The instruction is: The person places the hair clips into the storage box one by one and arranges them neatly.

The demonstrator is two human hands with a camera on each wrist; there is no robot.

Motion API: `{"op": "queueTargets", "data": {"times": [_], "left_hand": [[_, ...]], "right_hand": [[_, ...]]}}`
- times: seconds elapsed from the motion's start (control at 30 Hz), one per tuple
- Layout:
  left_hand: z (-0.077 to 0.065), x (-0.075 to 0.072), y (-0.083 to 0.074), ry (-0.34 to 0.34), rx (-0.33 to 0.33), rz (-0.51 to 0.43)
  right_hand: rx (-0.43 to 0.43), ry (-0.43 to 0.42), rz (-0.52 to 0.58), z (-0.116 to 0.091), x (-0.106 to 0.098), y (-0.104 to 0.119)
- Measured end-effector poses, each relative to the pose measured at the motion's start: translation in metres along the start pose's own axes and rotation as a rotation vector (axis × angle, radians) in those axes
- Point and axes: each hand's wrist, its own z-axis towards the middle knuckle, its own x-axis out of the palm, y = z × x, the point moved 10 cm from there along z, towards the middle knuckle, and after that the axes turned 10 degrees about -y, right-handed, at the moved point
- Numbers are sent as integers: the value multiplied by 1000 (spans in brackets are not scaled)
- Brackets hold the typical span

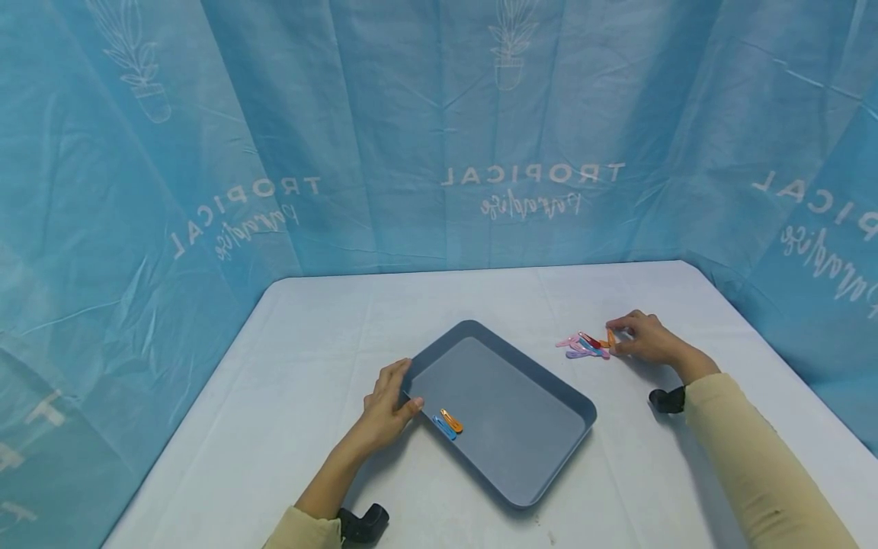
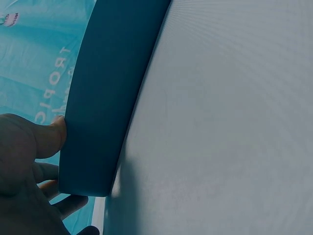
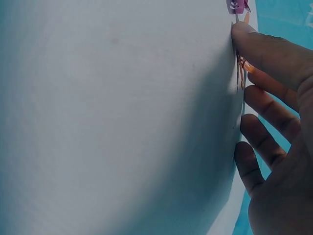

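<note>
My left hand (image 1: 387,408) rests at the left corner of a grey rectangular tray (image 1: 501,396), thumb on the rim and fingers spread along the outside. In the left wrist view, the thumb touches the edge of the tray wall (image 2: 102,107). Inside the tray near that thumb lie an orange hair clip (image 1: 451,421) and a blue hair clip (image 1: 444,428). To the right of the tray, my right hand (image 1: 645,339) pinches another orange hair clip (image 1: 611,336) between thumb and index finger. This clip is at the right end of a small pile of hair clips (image 1: 579,353).
The pile has pink, purple, red and blue clips, lying close together on a white-covered table (image 1: 384,305). A blue printed curtain (image 1: 411,137) hangs behind the table and along both sides. Black wrist devices (image 1: 667,400) sit below both hands.
</note>
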Motion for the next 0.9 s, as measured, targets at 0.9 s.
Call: {"op": "queueTargets", "data": {"times": [0.9], "left_hand": [[-1, 0, -1, -2, 8, 3]], "right_hand": [[-142, -72, 45, -15, -18, 39]]}}
